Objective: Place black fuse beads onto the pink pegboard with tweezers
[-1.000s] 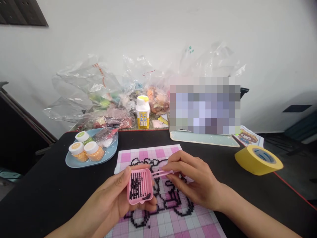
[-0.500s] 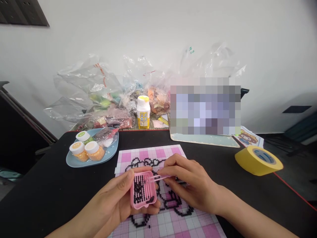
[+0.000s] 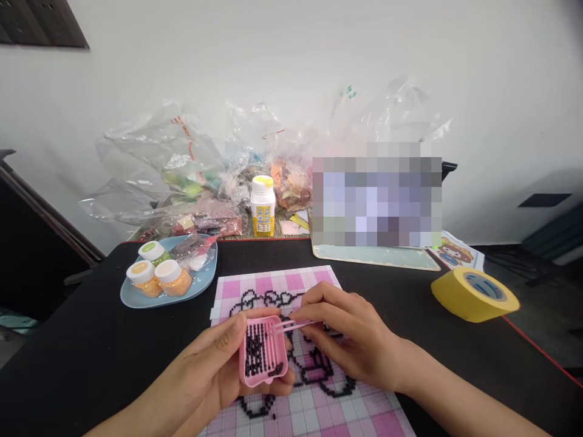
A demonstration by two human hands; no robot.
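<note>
My left hand (image 3: 207, 370) is wrapped round a small pink ridged tray (image 3: 263, 352) that holds several black beads, tilted toward me above a pink-and-white checked pegboard (image 3: 314, 394). My right hand (image 3: 350, 337) pinches pink tweezers (image 3: 291, 326) whose tips reach into the top of the tray. A black bead outline covers the middle of the pegboard, partly hidden by both hands.
A blue plate (image 3: 200, 282) with three small bead jars and a bag sits at the left. A yellow tape roll (image 3: 474, 294) lies at the right. Behind stand a white bottle with a yellow cap (image 3: 263, 206), clear bags of beads (image 3: 182, 176) and a flat pale tray (image 3: 378, 255).
My left hand moved the pink tray slightly right and down. My right hand brought the tweezers left, so their tips now lie inside the tray.
</note>
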